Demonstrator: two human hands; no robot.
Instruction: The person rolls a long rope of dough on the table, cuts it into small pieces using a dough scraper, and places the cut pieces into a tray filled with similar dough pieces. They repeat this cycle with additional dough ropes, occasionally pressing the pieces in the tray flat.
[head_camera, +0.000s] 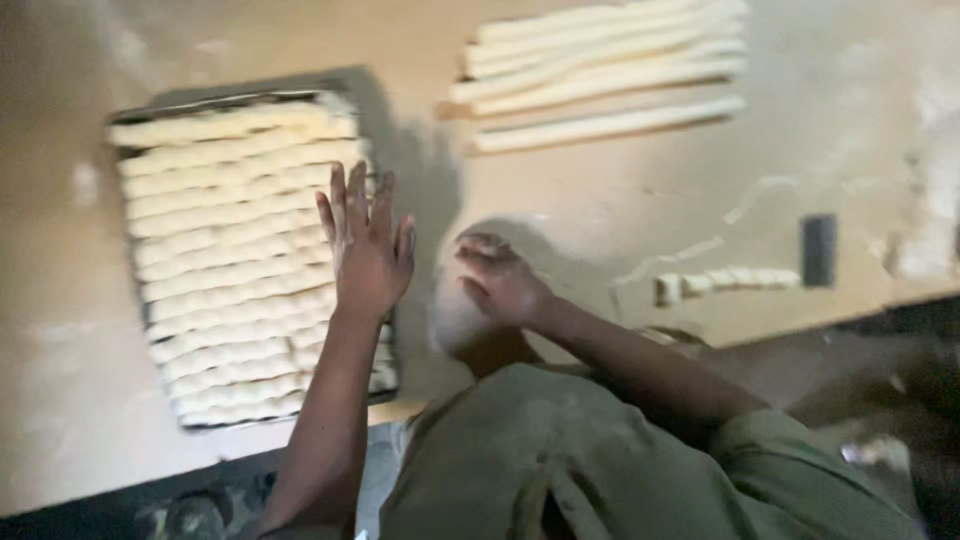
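Flour-dusted tan table (620, 190) stretches under you. Your right hand (498, 283) curls over a pale dough piece (452, 318) near the table's edge; your left hand (364, 243) hovers flat and empty above the tray (150, 100) of twisted dough sticks (230, 270). Dropping that palm could squash them.

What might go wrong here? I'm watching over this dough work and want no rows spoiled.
1. The left hand hangs open over the right edge of the tray; if it drops, it could flatten the twisted dough sticks packed there.
2. The right hand presses a pale blurred lump near the table's front edge; it might slip off.
3. The cut dough pieces also lie close to that edge.
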